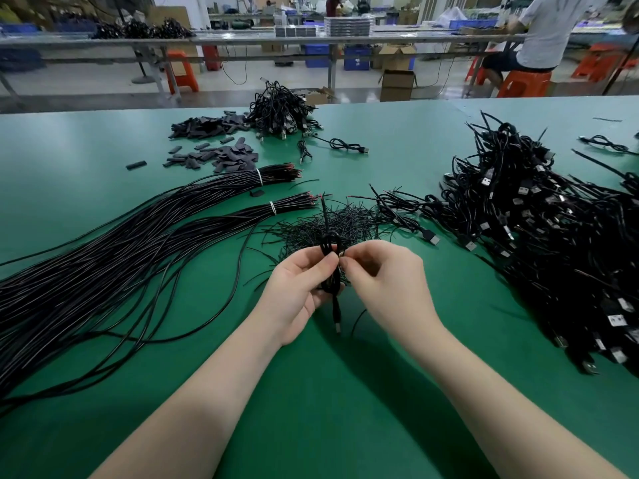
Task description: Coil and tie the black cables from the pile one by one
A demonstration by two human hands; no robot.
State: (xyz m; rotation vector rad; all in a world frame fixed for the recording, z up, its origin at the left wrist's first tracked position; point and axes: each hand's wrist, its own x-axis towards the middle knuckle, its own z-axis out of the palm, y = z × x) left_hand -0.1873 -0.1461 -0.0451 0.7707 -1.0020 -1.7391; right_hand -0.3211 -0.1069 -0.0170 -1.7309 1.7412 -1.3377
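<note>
Both hands, left hand [297,288] and right hand [387,281], pinch the coiled cable [330,247] between them.

- At frame centre, the left hand [300,284] grips a coiled black cable [330,252] held above the green table [328,392].
- The right hand [387,276] pinches at the coil's right side.
- Just behind lies a heap of thin black ties [332,223].
- Long bundled cables [121,243] spread left; a pile of coiled cables [553,243] fills the right.
</note>
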